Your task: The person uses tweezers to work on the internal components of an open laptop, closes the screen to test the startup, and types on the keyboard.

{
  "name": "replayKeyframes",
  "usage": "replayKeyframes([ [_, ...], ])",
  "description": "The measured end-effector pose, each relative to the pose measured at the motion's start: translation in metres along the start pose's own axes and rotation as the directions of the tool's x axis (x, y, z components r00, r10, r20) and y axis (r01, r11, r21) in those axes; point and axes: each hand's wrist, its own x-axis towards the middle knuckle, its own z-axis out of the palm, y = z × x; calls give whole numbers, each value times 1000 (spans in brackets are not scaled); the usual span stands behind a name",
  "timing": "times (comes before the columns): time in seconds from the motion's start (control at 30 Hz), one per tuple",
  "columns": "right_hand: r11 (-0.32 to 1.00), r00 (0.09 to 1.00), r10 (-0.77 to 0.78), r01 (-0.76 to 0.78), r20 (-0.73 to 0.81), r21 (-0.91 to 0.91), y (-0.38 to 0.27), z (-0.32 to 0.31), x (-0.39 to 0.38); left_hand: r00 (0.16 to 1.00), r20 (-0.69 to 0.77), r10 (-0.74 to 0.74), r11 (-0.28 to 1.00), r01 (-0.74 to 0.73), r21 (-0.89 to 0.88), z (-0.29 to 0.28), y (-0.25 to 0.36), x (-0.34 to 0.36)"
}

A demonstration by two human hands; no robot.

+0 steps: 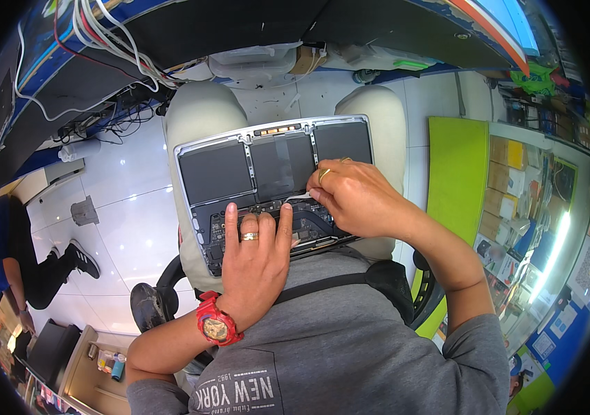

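Observation:
An opened laptop base (247,127) lies across my lap, its inside facing up. Dark battery cells (215,173) fill its far part, and a dark circuit board (309,216) runs along the near part. My left hand (257,242) rests over the board with its fingers stretched out, the fingertips at the board's far edge. My right hand (357,194) is closed in a pinch above the right side of the base. From its fingertips a thin pale strip (299,197) reaches left toward the left index finger; whether it is a cable or a tool, I cannot tell.
White and red cables (112,38) hang at the upper left under a dark bench (240,24). Clear plastic bins (253,61) stand beyond my knees. On the right are a green panel (454,173) and a glass display case (516,207). Another person (4,249) is at the left.

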Motion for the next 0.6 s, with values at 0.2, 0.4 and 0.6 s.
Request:
replayKeyframes([
  [0.2,999,1000,12,-12,-9,41,2,2,-1,1000,0,0,1000,0,0,0,0,0],
  [0.4,999,999,15,-13,-31,42,3,4,-1,999,32,-13,999,15,-40,1,0,-1],
  [0.6,999,1000,15,-15,-18,44,3,3,0,1000,26,-14,999,16,-50,0,0,-1],
])
